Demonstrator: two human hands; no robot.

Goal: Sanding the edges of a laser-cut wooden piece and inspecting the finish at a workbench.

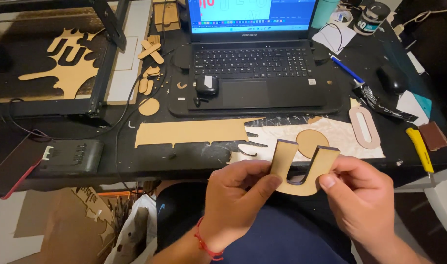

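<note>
Hands meet low in the head view, just in front of the near edge of a black desk [150, 168], and between them sits a U-shaped piece of thin wood [304, 168], pale tan on its face and dark along its cut edges. The left hand [235, 200] grasps it from the left, thumb pressed on the front of the left prong near the bottom curve and the other fingers curled behind; a red cord bracelet [204, 242] circles that wrist. The right hand [362, 195] pinches the right prong, thumb tip flat on the front face, fingers folded behind it. The piece is tilted, its open end pointing up and away towards the desk, and it is held above the person's lap, clear of the desk top. On the desk just beyond it lie a round wooden disc [311, 142] and a pale sheet with shapes cut out of it [340, 137], and to the left of those a long flat wooden strip [189, 132]. An open laptop [255, 63] stands further back at the centre, with a small black earbud case [207, 85] resting on its left palm rest. A pinkish oval ring [364, 127] lies to the right, and a yellow utility knife [420, 146] near the right edge. At far left, a black frame [106, 54] surrounds a dark board bearing a splash-shaped wooden cutout [69, 61].
</note>
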